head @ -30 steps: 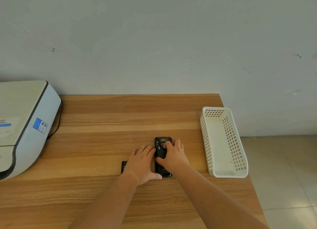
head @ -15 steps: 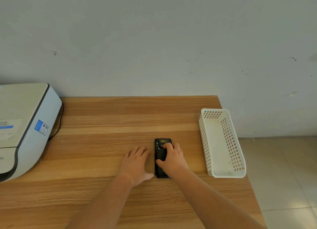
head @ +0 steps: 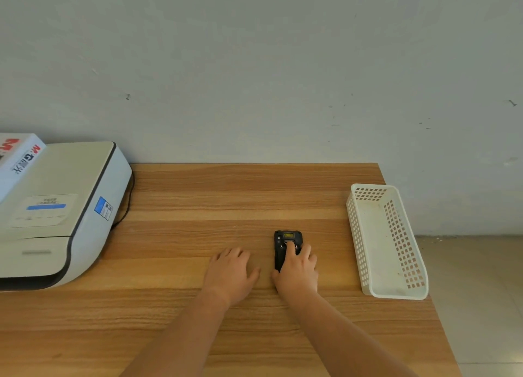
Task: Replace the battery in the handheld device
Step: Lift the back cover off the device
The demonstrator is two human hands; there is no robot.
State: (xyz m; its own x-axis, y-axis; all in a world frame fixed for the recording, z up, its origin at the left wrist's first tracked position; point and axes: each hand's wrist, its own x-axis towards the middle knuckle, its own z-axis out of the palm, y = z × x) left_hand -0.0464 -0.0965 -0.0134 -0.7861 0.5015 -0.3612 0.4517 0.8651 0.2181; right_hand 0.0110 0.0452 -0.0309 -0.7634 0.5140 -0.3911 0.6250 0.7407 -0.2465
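The black handheld device (head: 287,237) lies flat on the wooden table (head: 226,201), its far end with a yellow label showing. My right hand (head: 297,269) rests on its near part, fingers pressing on top and thumb against its left side. My left hand (head: 230,272) lies palm down on the table a little left of the device, apart from it, with nothing visible in it. No battery shows; anything under my left palm is hidden.
A white perforated plastic basket (head: 365,246), with nothing in it, stands at the table's right edge. A large white printer (head: 65,212) with a cable fills the left side, a white box (head: 17,153) on top. The wall runs behind the table.
My left hand has slid left, away from the device, over a small black piece that showed beside it a second ago. My right hand stays on the device.
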